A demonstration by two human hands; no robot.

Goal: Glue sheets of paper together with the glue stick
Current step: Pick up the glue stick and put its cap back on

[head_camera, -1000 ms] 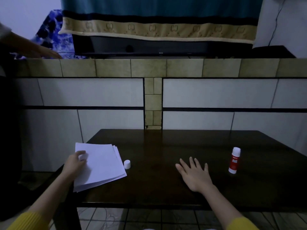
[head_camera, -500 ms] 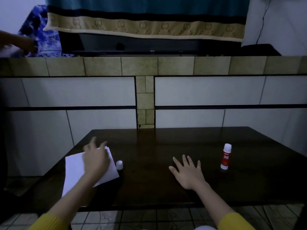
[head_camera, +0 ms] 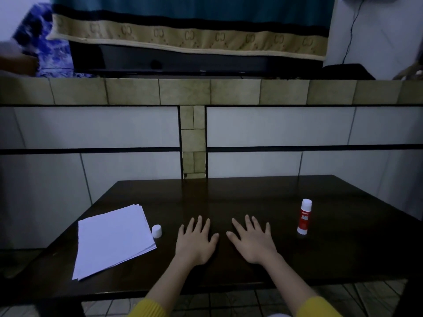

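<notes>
Hands lie flat and palm-down on the dark wooden table [head_camera: 229,197], side by side near its front edge; the left hand [head_camera: 195,242] and the right hand [head_camera: 253,241] both have fingers spread and grasp nothing, thumbs pointing toward each other with a small gap between them. Yellow sleeves [head_camera: 148,308] show at the bottom of the view; a stack of white paper sheets [head_camera: 114,239] rests at the left of the table, slightly fanned, its near corner reaching the table's front edge; a small white cap [head_camera: 156,231] stands just beside the stack's right edge, apart from the left hand. Upright to the right of the right hand stands the red-and-white glue stick [head_camera: 304,216], uncapped, well apart from the paper; behind the table rises a tiled wall [head_camera: 91,129].
</notes>
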